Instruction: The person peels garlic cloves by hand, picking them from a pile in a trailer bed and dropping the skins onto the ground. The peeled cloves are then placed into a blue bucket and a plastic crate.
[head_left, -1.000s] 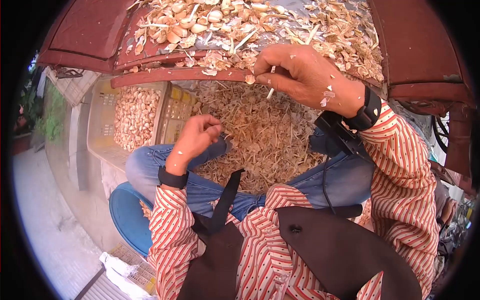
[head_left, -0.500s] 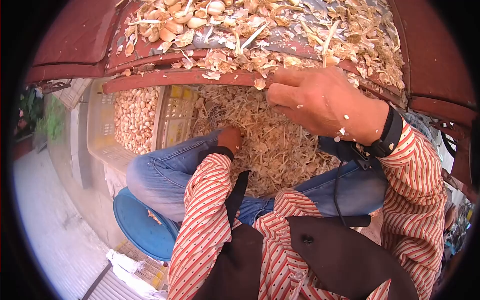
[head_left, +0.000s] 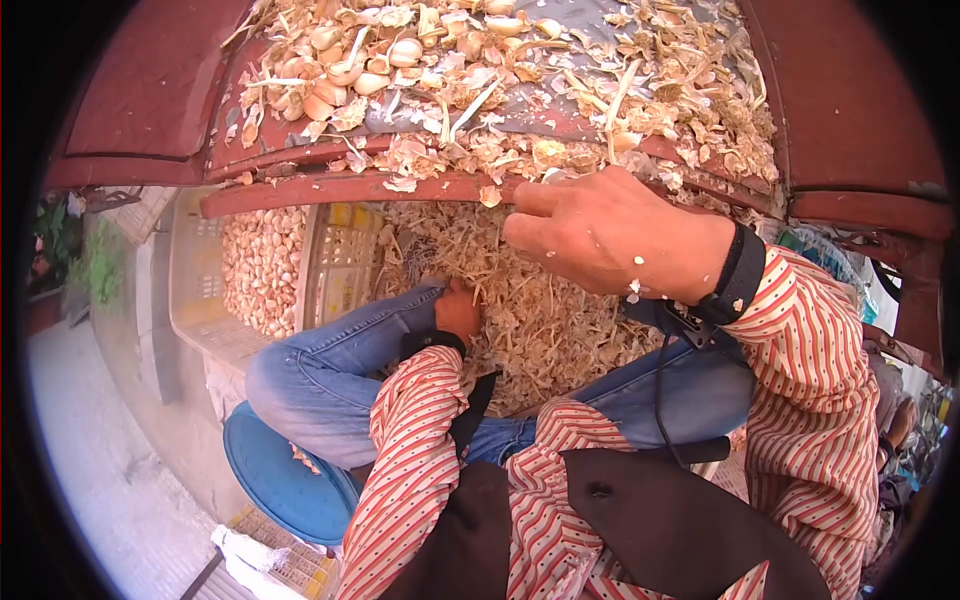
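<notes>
My right hand [head_left: 622,236] is at the front edge of the red table [head_left: 400,187], its fingers curled inward. A small whitish bit shows by the fingertips, too small to name, and flakes of skin stick to the back of the hand. Low beside my knee is my left hand [head_left: 457,312], above the heap of garlic husks [head_left: 540,330]; its fingers are mostly hidden. On the tabletop lie garlic cloves [head_left: 330,92], mostly at the left, among dry skins and stalks [head_left: 680,100].
A plastic crate [head_left: 190,300] of separated garlic cloves [head_left: 262,265] stands left under the table edge. Beside my leg is a blue round lid or stool [head_left: 280,480]. Another crate [head_left: 290,560] with white cloth [head_left: 245,555] sits at lower left. A black cord [head_left: 660,400] hangs near my right sleeve.
The view has tilted, so the table sits lower in the picture. My right hand stays by the table edge with fingers curled, and a whitish bit now shows near its fingertips.
</notes>
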